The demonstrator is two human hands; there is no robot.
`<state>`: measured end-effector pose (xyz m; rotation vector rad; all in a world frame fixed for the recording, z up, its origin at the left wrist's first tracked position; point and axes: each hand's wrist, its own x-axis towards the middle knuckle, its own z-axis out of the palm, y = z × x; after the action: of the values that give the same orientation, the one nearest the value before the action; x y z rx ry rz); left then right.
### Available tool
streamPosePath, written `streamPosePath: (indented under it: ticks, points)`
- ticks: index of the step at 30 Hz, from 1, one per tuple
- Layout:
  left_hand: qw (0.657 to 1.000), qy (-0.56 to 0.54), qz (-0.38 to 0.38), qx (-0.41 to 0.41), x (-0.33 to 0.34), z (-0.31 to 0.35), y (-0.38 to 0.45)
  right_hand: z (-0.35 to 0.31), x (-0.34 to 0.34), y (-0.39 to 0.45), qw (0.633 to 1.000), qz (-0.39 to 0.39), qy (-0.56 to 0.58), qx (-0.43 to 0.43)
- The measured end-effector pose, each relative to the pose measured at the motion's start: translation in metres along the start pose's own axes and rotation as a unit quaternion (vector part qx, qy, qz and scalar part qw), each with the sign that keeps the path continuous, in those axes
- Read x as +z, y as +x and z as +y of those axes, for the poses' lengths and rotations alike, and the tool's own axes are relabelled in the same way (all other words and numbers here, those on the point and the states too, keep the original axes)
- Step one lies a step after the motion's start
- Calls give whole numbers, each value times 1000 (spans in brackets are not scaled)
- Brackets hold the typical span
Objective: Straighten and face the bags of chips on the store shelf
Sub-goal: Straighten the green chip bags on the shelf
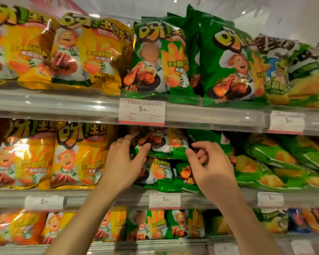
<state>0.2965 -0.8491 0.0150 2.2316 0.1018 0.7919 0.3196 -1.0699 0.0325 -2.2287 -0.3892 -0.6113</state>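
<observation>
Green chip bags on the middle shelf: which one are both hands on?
The top green bag, just under the 5.90 price tag. Left hand and right hand pinch its sides; it sits atop another green bag.

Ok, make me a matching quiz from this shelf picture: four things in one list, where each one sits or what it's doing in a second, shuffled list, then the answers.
Things
1. left hand
2. right hand
3. yellow bags
4. large price tag

Places or states
A. on the rail under the top shelf
B. standing on the top shelf, left of the green ones
C. fingers on the left edge of the green bag on the middle shelf
D. fingers curled at that bag's right side

Pairs: 1-C, 2-D, 3-B, 4-A
</observation>
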Motion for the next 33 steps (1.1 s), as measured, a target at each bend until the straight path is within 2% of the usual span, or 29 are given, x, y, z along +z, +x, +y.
streamPosePath:
  ticks: [5,8,13,20,24,29,33]
  points:
    - [999,13,-40,-10,12,7,11,-8,4,12,996,-62,-55,25]
    - [999,-33,-39,-18,11,5,9,-9,14,13,993,-106,-36,38]
    - [993,-110,-22,-33,-9,6,-7,-19,28,16,992,-109,40,45]
    - [976,-196,-56,-80,-41,-7,-29,-28,39,38,969,-199,118,84]
    - [955,-243,-61,-161,-55,-10,-24,-31,42,28,965,-202,151,69]
    - [942,-248,-132,-185,-53,-4,-14,-35,40,13,964,-204,164,45]
    - [939,-262,-118,-191,-45,0,-16,-32,30,3,975,-195,106,8]
